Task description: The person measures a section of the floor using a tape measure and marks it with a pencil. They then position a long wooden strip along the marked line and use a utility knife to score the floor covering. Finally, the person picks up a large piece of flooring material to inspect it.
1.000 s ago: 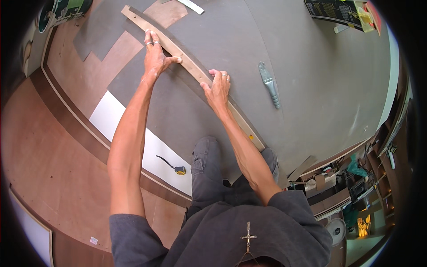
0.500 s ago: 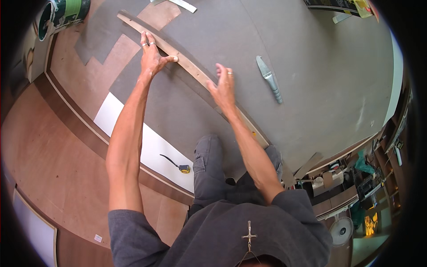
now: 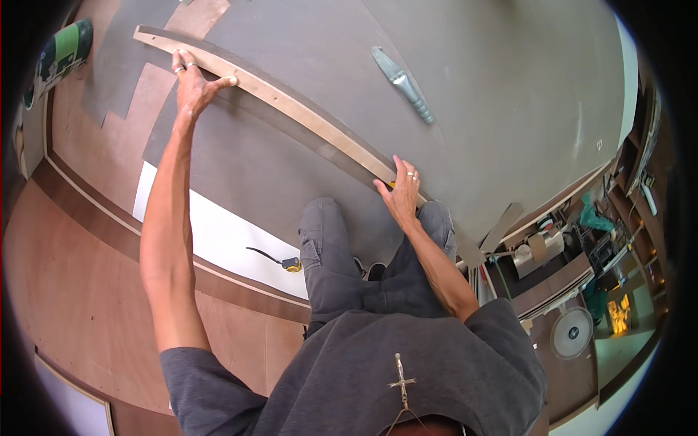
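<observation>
A long, narrow, pale wooden strip (image 3: pixel 291 106) with a darker far side lies diagonally across a broad grey sheet surface (image 3: pixel 509 109), running from near the surface's upper left corner down to the person's right knee. The left hand (image 3: pixel 196 86) is at the strip's far end, thumb spread well away from two ringed fingers, their tips touching the wood. The right hand (image 3: pixel 402 198) is astride the near end, thumb on one side and fingers on the other — whether they press on it cannot be told. A small yellow mark shows beside that thumb.

Beyond the strip, toward the upper edge, a silver-grey blade tool with a ridged handle (image 3: pixel 403 85) lies flat on the surface, well apart from both hands. Along the lower left edge, partly hidden by the left forearm, is a flat white panel (image 3: pixel 225 236); on it rests a black-and-yellow tape measure (image 3: pixel 291 264) with its dark tongue out, just beside the left knee. At the upper left corner is a green-and-black container (image 3: pixel 65 49), tilted in the lens. Past the lower right edge — among stacked boards and tools — stands a round whitish disc with a dark centre (image 3: pixel 572 332).
</observation>
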{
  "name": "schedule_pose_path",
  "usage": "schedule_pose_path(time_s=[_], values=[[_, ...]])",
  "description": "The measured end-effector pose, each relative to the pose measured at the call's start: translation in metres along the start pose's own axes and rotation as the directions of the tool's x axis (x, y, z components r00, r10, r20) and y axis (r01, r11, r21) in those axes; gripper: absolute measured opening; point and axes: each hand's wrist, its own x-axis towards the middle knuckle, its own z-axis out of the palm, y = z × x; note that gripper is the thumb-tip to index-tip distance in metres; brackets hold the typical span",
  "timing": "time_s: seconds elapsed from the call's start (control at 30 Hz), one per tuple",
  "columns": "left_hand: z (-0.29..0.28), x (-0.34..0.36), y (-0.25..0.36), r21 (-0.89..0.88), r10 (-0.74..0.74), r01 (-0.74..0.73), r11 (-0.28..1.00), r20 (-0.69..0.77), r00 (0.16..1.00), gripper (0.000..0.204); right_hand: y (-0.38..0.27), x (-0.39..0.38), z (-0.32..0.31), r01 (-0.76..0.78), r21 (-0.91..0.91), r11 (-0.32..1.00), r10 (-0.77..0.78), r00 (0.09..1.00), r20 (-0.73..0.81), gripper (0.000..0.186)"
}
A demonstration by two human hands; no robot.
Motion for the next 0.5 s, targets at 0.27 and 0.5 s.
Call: schedule_pose_path(time_s=[0.27, 0.5], values=[[0.007, 0.002, -0.005, 0.107, -0.030, 0.029, 0.994, 0.009, 1.000, 0.156, 0.018, -0.013, 0.021, 0.091, -0.012, 0.996, -0.092, 0.984, -0.154, 0.062], [0.001, -0.032, 0.007, -0.117, -0.071, 0.056, 0.992, -0.130, 0.989, 0.135, 0.013, -0.030, 0.038, 0.111, -0.022, 0.994, -0.113, 0.967, -0.229, 0.053]])
